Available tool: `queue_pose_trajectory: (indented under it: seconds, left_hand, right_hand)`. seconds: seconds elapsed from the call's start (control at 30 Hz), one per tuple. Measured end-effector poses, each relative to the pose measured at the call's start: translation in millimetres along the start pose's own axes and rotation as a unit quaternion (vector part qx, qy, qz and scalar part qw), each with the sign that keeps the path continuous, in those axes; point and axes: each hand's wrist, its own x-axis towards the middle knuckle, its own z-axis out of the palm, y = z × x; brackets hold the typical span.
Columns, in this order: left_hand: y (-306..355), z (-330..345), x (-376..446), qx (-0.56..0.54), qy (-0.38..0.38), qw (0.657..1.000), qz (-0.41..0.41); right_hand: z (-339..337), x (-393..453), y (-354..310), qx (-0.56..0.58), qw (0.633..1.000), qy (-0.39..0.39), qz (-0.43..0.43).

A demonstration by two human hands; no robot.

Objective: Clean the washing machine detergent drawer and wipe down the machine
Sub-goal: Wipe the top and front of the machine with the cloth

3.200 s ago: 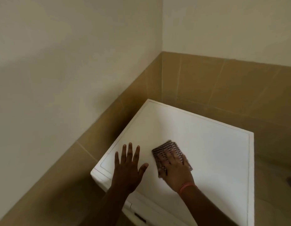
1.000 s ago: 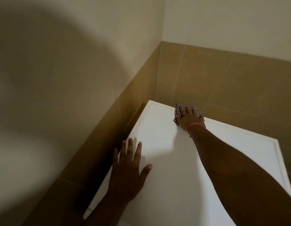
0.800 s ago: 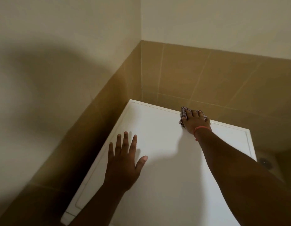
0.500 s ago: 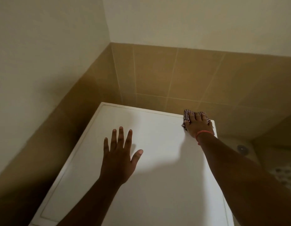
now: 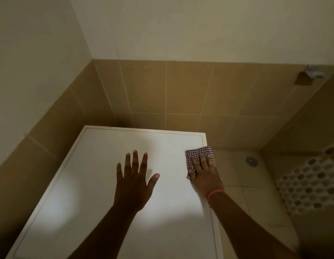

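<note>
The big white washing machine (image 5: 98, 193) sits in a tiled corner. Only its top shows, and the soap drawer is out of sight. The left hand (image 5: 133, 184) lies flat on top with its fingers spread, holding nothing. The right hand (image 5: 206, 177) presses flat on the little checked cloth (image 5: 197, 153) at the right edge. I think pushing evenly and wiping along that edge works best.

Behind and left, tiled walls (image 5: 162, 90) hem the machine top (image 5: 98, 193); rightward lies open.
</note>
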Motion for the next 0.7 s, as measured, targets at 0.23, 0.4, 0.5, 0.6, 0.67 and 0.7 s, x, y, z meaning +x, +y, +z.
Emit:
queue_pose_trajectory:
  seconds: [0.23,0.4,0.5,0.6,0.67,0.7]
  left_hand:
    - [39.0,-5.7,-23.0,0.006,-0.016,0.999,0.034]
    - [56.3,-9.6,-41.0,0.007,-0.021,0.998,0.057]
    - [59.1,-12.6,-52.1,0.005,-0.023,0.998,0.064]
    - [55.4,-14.7,-62.4,0.006,-0.019,0.998,0.065]
    - [48.3,-15.3,-69.7,0.004,-0.021,0.998,0.063]
    - [44.9,-15.8,-71.6,0.006,-0.018,0.998,0.062]
  right_hand:
    - [15.5,-92.6,-3.3,-0.01,1.0,0.017,0.005]
    - [21.2,-143.2,-7.3,-0.017,0.999,0.03,0.007]
    - [22.8,-168.8,-8.5,-0.014,0.999,0.029,0.007]
    - [26.8,-192.0,-8.4,-0.009,0.999,0.032,0.004]
    - [31.9,-210.0,-8.5,-0.008,0.999,0.035,0.001]
    - [33.4,-218.5,-8.0,-0.008,0.999,0.033,0.001]
